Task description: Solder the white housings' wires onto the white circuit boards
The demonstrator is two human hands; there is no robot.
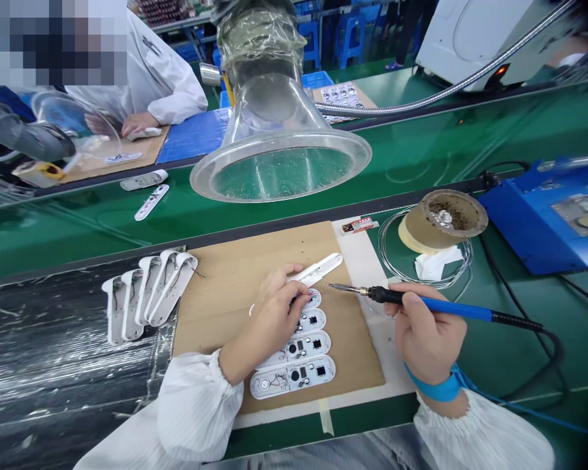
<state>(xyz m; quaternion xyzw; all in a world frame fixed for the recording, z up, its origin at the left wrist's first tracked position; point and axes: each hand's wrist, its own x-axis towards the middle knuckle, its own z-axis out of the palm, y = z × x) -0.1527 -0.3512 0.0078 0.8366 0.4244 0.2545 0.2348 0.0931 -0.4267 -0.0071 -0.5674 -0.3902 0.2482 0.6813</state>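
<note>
My right hand (428,333) grips a soldering iron (441,308) with a blue and black handle. Its metal tip points left, just below a slim white plastic housing (326,266). The fingers of my left hand (277,316) are closed around the near end of that housing; their tips are partly hidden. Under and beside this hand, a column of white oval housings with circuit boards (318,371) lies on the cardboard sheet (220,294). The lowest one shows red and dark wires; the upper ones are partly covered by my hand.
Several white curved shells (164,294) rest at left on black film. A clear fume hood (279,163) hangs ahead. At right are a solder wire coil (382,241), a brown pot (421,228) and a blue machine (543,222). A co-worker's hand (140,123) works across the green line.
</note>
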